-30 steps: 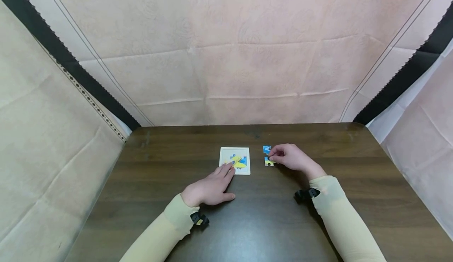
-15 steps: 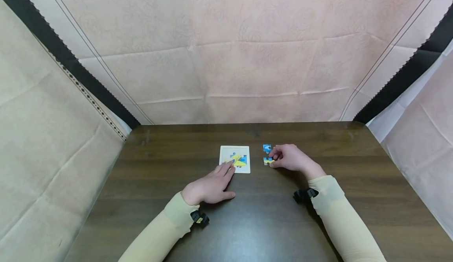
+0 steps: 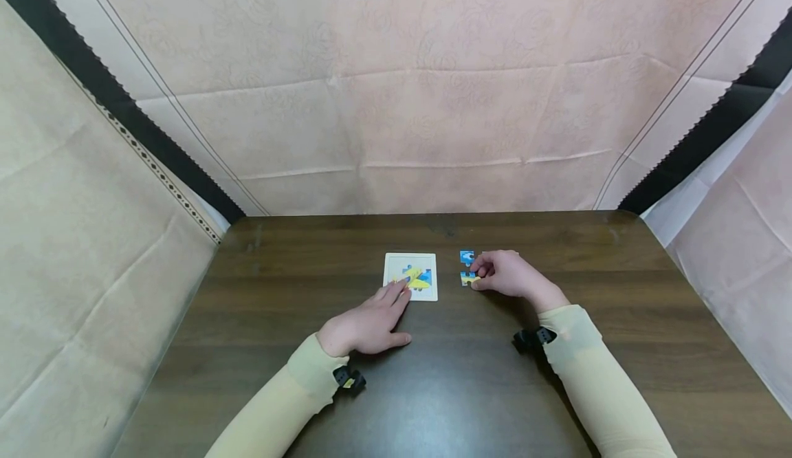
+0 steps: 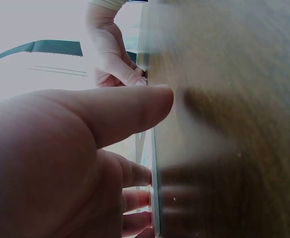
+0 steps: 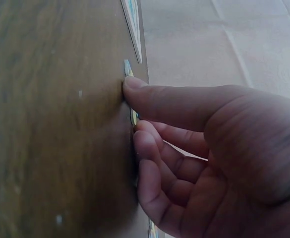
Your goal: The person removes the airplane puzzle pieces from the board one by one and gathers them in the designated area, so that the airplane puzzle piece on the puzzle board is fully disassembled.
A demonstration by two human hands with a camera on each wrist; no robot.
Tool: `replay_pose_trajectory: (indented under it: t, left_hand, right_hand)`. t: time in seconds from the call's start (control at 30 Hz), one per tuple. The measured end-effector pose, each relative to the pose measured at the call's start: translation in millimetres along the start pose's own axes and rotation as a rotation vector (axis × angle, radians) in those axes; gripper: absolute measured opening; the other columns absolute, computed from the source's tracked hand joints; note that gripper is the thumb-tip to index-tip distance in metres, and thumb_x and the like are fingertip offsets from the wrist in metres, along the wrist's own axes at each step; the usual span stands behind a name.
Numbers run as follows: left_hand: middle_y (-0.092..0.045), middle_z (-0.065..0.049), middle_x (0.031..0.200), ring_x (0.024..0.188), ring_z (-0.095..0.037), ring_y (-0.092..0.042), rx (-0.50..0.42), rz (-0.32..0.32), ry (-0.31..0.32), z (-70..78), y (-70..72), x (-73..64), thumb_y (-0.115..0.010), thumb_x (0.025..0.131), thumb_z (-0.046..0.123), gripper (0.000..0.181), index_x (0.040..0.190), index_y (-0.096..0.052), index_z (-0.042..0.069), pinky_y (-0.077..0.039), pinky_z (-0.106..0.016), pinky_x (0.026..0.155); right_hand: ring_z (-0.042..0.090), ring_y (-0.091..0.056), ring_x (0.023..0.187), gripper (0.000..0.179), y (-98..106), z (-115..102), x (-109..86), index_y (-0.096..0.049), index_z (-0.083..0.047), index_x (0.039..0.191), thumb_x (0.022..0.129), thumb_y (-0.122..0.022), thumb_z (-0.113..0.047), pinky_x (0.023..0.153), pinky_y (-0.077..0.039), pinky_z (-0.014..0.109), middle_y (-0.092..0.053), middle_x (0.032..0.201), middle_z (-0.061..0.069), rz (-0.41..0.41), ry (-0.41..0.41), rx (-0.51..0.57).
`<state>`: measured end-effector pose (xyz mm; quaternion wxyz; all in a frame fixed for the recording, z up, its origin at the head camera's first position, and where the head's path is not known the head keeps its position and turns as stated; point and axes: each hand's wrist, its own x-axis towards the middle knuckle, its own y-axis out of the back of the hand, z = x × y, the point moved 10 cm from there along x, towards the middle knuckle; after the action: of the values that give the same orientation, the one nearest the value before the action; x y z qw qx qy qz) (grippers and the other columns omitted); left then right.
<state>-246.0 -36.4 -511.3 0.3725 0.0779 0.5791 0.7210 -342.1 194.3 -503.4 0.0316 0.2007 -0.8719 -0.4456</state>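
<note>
Thumb shifted toward six o'clock, the right hand [image 3: 504,278] pinches the lower puzzle piece [image 3: 467,279], three o'clock from the white board [image 3: 431,259], in head view. Left wrist: left hand [image 4: 70,158] rests there, straight-fingered. Right wrist: light, level pinch seems best.

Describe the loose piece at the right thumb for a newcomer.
On the brown table, right of the white-framed board, find the right hand. The loose piece lies at its thumb; unlike the mostly blue piece just beyond, it shows yellow.

My right grip [image 5: 224,161], pinching one thin, flat, yellow-and-blue piece [image 5: 133,117]; brown wood-grained bench [image 5: 50,124]; one flat white-edged board [image 5: 133,30].
</note>
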Motion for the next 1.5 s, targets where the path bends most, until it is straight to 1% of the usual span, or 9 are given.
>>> replay_pose_trajectory:
  t: [0.2, 0.4, 0.6, 0.8, 1.1, 1.23, 1.37, 1.5]
  left_hand:
    - [-0.009, -0.015, 0.179, 0.164, -0.032, -0.010, -0.005, 0.004, -0.004, 0.3, 0.4, 0.1, -0.063, 0.107, 0.048, 0.087, 0.170, -0.024, 0.002, -0.023, -0.048, 0.129]
    - [-0.010, -0.016, 0.179, 0.164, -0.034, -0.010, -0.004, 0.007, -0.013, 1.6, 1.0, 0.6, -0.062, 0.107, 0.047, 0.086, 0.169, -0.024, 0.001, -0.024, -0.049, 0.128]
    - [-0.010, -0.016, 0.179, 0.164, -0.034, -0.010, -0.004, 0.008, -0.009, 1.3, 1.4, 0.5, -0.063, 0.107, 0.048, 0.087, 0.169, -0.025, 0.002, -0.023, -0.048, 0.129]
    - [-0.010, -0.017, 0.179, 0.164, -0.035, -0.010, -0.005, 0.006, -0.012, 1.7, 1.7, 0.7, -0.063, 0.107, 0.048, 0.086, 0.169, -0.025, 0.001, -0.023, -0.048, 0.129]
    - [-0.010, -0.016, 0.179, 0.164, -0.034, -0.011, -0.007, 0.006, -0.008, 0.9, 2.0, 0.5, -0.063, 0.107, 0.047, 0.086, 0.169, -0.025, 0.002, -0.024, -0.048, 0.128]
    - [-0.010, -0.015, 0.179, 0.164, -0.034, -0.011, -0.007, 0.013, -0.015, -1.2, 0.0, 2.3, -0.062, 0.107, 0.047, 0.086, 0.170, -0.024, 0.002, -0.023, -0.048, 0.129]
    - [-0.012, -0.017, 0.178, 0.163, -0.035, -0.012, -0.006, 0.022, -0.029, -0.8, 0.2, 3.3, -0.062, 0.108, 0.046, 0.085, 0.169, -0.024, 0.000, -0.023, -0.049, 0.128]
    - [-0.017, -0.018, 0.176, 0.162, -0.035, -0.019, 0.003, 0.032, -0.030, 1.5, 4.3, 3.1, -0.064, 0.107, 0.045, 0.084, 0.167, -0.028, -0.001, -0.027, -0.048, 0.127]
  right_hand:
    - [0.022, -0.059, 0.088, 0.025, 0.0, 0.9, -0.4, -0.076, -0.008, 0.110, 0.091, -0.088, -0.019, 0.081, -0.052, 0.038, -0.068, 0.094, 0.003, 0.000, -0.012, 0.011]
    - [0.020, -0.060, 0.087, 0.025, 0.0, -2.3, -0.8, -0.075, -0.006, 0.109, 0.091, -0.088, -0.018, 0.080, -0.051, 0.037, -0.067, 0.093, 0.002, -0.004, 0.008, 0.015]
    - [0.021, -0.060, 0.087, 0.024, -0.5, -3.6, -0.7, -0.075, -0.007, 0.109, 0.091, -0.088, -0.017, 0.081, -0.052, 0.036, -0.067, 0.092, 0.001, -0.006, 0.006, 0.017]
    - [0.021, -0.059, 0.087, 0.024, 0.1, -5.3, -2.0, -0.075, -0.005, 0.109, 0.092, -0.087, -0.017, 0.080, -0.052, 0.037, -0.067, 0.093, 0.002, -0.011, 0.023, 0.016]
    - [0.021, -0.059, 0.088, 0.025, 0.2, -4.3, -2.0, -0.075, -0.006, 0.111, 0.092, -0.087, -0.016, 0.081, -0.051, 0.037, -0.066, 0.093, 0.002, -0.009, -0.001, 0.020]
    - [0.022, -0.059, 0.089, 0.027, 0.9, -4.8, -2.7, -0.074, -0.005, 0.113, 0.092, -0.087, -0.017, 0.081, -0.052, 0.037, -0.067, 0.094, 0.003, -0.016, 0.007, 0.026]
    - [0.021, -0.060, 0.090, 0.029, 0.5, -3.8, -2.5, -0.074, -0.005, 0.115, 0.092, -0.087, -0.017, 0.082, -0.053, 0.037, -0.067, 0.096, 0.003, -0.028, 0.007, 0.031]
    - [0.022, -0.060, 0.093, 0.029, 0.8, -2.1, -2.5, -0.074, -0.006, 0.116, 0.092, -0.087, -0.017, 0.084, -0.054, 0.038, -0.068, 0.099, 0.003, -0.044, -0.002, 0.044]
